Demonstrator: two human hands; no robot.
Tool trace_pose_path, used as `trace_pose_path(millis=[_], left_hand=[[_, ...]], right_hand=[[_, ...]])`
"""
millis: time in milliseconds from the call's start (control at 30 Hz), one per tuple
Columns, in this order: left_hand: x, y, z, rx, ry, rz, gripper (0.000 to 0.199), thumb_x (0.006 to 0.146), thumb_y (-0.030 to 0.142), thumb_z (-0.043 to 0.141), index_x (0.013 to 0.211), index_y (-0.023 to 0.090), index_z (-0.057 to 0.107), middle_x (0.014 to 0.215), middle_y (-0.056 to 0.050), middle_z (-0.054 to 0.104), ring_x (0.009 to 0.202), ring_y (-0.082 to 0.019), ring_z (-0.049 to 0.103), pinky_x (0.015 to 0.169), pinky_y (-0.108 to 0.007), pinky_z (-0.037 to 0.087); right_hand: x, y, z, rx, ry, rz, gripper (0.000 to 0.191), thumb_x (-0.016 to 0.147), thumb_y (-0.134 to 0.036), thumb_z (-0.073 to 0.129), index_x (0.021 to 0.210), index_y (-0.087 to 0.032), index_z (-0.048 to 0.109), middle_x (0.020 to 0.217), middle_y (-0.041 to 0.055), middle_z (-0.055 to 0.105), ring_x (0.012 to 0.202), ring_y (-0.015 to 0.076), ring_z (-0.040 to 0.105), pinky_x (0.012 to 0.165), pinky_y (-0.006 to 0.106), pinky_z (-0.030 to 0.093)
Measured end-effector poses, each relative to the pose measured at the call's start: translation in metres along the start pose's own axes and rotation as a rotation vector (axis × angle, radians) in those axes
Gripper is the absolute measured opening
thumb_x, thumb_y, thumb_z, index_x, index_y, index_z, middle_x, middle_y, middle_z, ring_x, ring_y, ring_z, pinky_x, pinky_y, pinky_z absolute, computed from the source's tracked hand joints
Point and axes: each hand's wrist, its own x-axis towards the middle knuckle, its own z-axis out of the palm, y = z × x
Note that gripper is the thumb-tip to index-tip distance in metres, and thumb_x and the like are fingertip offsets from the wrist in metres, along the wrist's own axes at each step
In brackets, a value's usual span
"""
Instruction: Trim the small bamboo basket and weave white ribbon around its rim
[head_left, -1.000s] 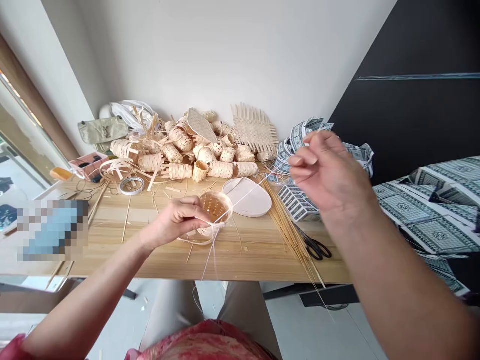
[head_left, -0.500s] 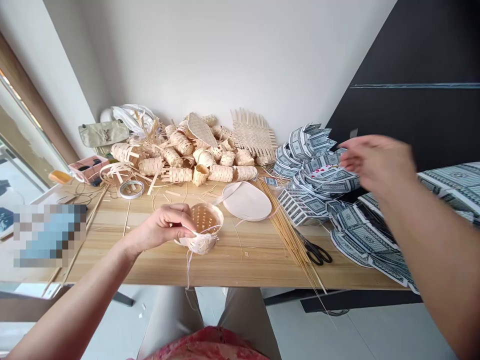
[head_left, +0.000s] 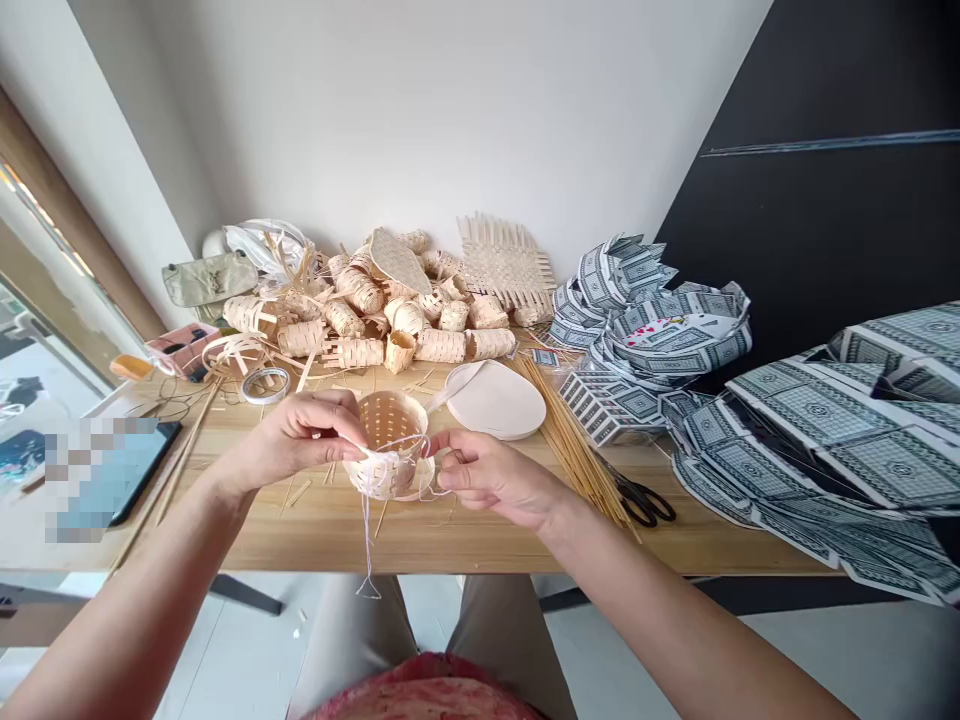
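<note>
Head view: small woven bamboo basket (head_left: 386,445), round, with the mouth tipped upward and toward 12 o'clock and the axis from base to mouth leaning away from the body, held in the air just above the near part of a wooden tabletop (head_left: 465,535). Thin white strip (head_left: 367,545) wrapped around the near side of the basket, one end dangling past the table edge at 6 o'clock. Basket between both hands, at the middle of the view. Left hand (head_left: 300,435) at 9 o'clock of the basket, palm turned down, fingers (head_left: 337,425) closed over the rim, firmly gripping. Right hand (head_left: 495,480) at 3 o'clock, fingertips (head_left: 450,462) curled and almost closed at the basket's side, beside the white strip; grip on the strip impossible to tell. Both forearms angled inward from the lower corners. Heap of woven bamboo pieces (head_left: 375,320) at 12 o'clock, white oval disc (head_left: 495,400) at 2 o'clock, bamboo splints (head_left: 570,440) and black-handled scissors (head_left: 645,503) further out at 3 o'clock.
</note>
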Motion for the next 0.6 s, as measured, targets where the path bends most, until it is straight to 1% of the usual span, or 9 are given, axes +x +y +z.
trace_pose_path(millis=[100,200,267,333,400,467,533,600], left_hand=[[0.0,0.002,-0.002,0.018,-0.002,0.001,0.02,0.079,0.034,0.063,0.074,0.017,0.072,0.063,-0.001,0.057,0.058,-0.008,0.053,0.055,-0.017,0.044],[0.0,0.003,-0.002,0.035,-0.013,0.009,0.021,0.079,0.034,0.062,0.073,0.016,0.072,0.063,0.0,0.056,0.058,-0.007,0.052,0.054,-0.017,0.043],[0.0,0.003,-0.001,0.035,-0.015,0.009,0.023,0.08,0.035,0.062,0.072,0.016,0.071,0.062,0.0,0.055,0.057,-0.007,0.051,0.054,-0.017,0.043],[-0.001,0.002,-0.001,0.02,-0.011,-0.011,0.023,0.08,0.035,0.062,0.072,0.015,0.071,0.062,0.0,0.055,0.058,-0.007,0.051,0.054,-0.017,0.042],[-0.002,0.0,-0.002,-0.013,-0.009,-0.048,0.022,0.079,0.035,0.063,0.073,0.015,0.071,0.063,0.0,0.055,0.058,-0.008,0.052,0.053,-0.017,0.042],[-0.004,-0.002,-0.002,-0.057,-0.019,-0.081,0.023,0.077,0.036,0.065,0.072,0.015,0.071,0.063,-0.001,0.056,0.058,-0.008,0.052,0.053,-0.017,0.042],[-0.006,-0.003,-0.002,-0.096,-0.033,-0.103,0.024,0.076,0.037,0.066,0.071,0.014,0.071,0.062,-0.001,0.056,0.057,-0.008,0.051,0.053,-0.017,0.041],[-0.008,-0.003,-0.001,-0.127,-0.033,-0.109,0.025,0.075,0.039,0.067,0.07,0.015,0.071,0.062,-0.001,0.057,0.057,-0.008,0.051,0.054,-0.018,0.041]], right_hand=[[0.001,0.008,0.009,-0.006,0.078,-0.097,0.033,0.061,-0.024,0.077,0.084,-0.018,0.055,0.056,-0.0088,0.035,0.046,0.003,0.023,0.042,0.02,0.012],[0.003,0.014,0.019,0.035,0.119,-0.173,0.033,0.061,-0.029,0.077,0.083,-0.018,0.055,0.054,-0.0089,0.037,0.046,0.0033,0.022,0.042,0.021,0.011],[0.003,0.015,0.025,0.048,0.144,-0.21,0.03,0.061,-0.033,0.076,0.075,-0.016,0.055,0.052,-0.0087,0.037,0.044,0.0028,0.021,0.041,0.021,0.009],[0.003,0.011,0.026,0.048,0.159,-0.243,0.03,0.062,-0.037,0.075,0.067,-0.016,0.055,0.048,-0.0087,0.036,0.042,0.0023,0.02,0.041,0.022,0.009],[0.002,0.0,0.02,0.047,0.189,-0.298,0.031,0.059,-0.039,0.076,0.062,-0.016,0.056,0.046,-0.0085,0.036,0.04,0.0022,0.019,0.04,0.021,0.009],[0.002,-0.016,0.007,0.027,0.259,-0.391,0.03,0.055,-0.036,0.078,0.061,-0.017,0.056,0.047,-0.0076,0.041,0.039,0.002,0.021,0.039,0.02,0.01],[0.005,-0.036,-0.012,-0.015,0.368,-0.503,0.029,0.052,-0.031,0.079,0.061,-0.018,0.055,0.051,-0.0069,0.046,0.038,0.0011,0.021,0.039,0.019,0.01],[0.01,-0.057,-0.034,-0.073,0.508,-0.586,0.026,0.053,-0.028,0.076,0.063,-0.019,0.053,0.057,-0.006,0.05,0.037,0.0007,0.021,0.038,0.019,0.011]])
